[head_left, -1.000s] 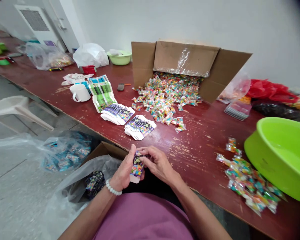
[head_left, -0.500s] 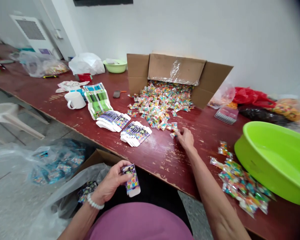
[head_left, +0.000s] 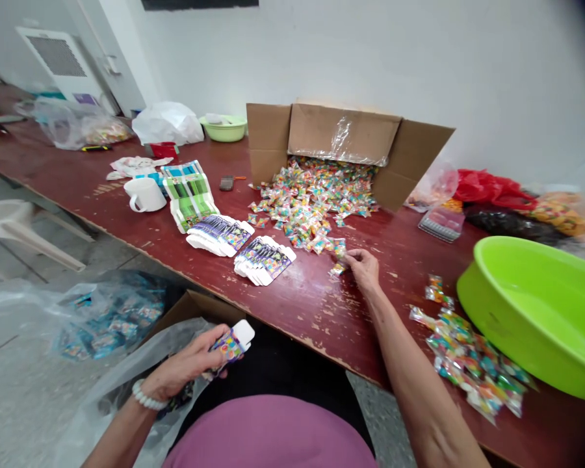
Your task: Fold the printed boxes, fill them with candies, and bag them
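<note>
My left hand (head_left: pixel 185 370) is closed around a small printed carton (head_left: pixel 231 341) with a white flap, held low over a plastic-lined cardboard box (head_left: pixel 195 312) below the table edge. My right hand (head_left: pixel 363 266) reaches out onto the red-brown table (head_left: pixel 322 305) and pinches a small colourful sweet packet (head_left: pixel 338 268) at the near edge of the sweet pile (head_left: pixel 312 195). The pile spills from a cardboard box lying on its side (head_left: pixel 346 140). Two fanned stacks of flat purple cartons (head_left: pixel 263 259) lie just left of my right hand.
A lime-green basin (head_left: pixel 531 312) stands at the right, with loose sweet packets (head_left: pixel 472 357) in front of it. A white mug (head_left: pixel 143 194), green-and-white flat cartons (head_left: pixel 190 192), bags and a pale green bowl (head_left: pixel 224 128) sit further left. A white plastic chair (head_left: pixel 14 227) is on the floor.
Both hands worked the carton together a second ago. My right hand then reached out to the sweet pile and now pinches a packet; my left hand has lowered and tipped the carton leftward.
</note>
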Demonstrator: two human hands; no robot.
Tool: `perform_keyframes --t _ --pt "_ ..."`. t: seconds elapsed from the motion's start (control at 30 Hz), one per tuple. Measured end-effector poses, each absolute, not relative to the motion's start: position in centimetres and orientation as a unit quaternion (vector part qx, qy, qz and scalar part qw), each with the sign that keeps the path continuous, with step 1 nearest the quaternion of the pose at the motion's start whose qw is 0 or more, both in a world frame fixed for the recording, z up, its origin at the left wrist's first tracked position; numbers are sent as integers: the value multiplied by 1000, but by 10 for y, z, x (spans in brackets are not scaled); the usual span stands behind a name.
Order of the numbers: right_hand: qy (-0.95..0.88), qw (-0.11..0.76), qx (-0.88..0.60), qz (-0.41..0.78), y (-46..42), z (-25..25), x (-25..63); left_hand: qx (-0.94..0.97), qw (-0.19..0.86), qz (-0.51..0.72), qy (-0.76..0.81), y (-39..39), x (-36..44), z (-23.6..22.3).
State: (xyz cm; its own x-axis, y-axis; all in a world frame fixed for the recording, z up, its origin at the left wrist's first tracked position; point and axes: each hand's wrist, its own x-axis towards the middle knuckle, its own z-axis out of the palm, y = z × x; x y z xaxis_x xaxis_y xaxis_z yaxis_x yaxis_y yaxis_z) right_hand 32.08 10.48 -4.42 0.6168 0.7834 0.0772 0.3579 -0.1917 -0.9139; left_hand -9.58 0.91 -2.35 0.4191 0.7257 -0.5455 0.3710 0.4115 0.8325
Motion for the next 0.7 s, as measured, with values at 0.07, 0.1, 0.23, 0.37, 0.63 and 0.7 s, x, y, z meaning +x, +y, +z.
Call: perform_keyframes --t 0.07,0.1,0.23,0.37,0.63,0.7 --pt "-395 539 -708 229 94 -35 312 532 681 170 473 11 -79 -18" --pt "-400 550 -692 241 87 -29 306 536 687 180 456 12 -69 -15" --pt "-449 557 -613 335 53 -9 270 541 700 198 422 13 -30 -6" --pt "-530 505 -512 450 21 3 226 534 717 208 398 9 -7 2" --pt "-675 447 -545 218 6 7 204 521 736 194 386 0 -6 8" --pt "-720 438 -513 165 3 11 202 518 739 198 383 -1 -5 8"
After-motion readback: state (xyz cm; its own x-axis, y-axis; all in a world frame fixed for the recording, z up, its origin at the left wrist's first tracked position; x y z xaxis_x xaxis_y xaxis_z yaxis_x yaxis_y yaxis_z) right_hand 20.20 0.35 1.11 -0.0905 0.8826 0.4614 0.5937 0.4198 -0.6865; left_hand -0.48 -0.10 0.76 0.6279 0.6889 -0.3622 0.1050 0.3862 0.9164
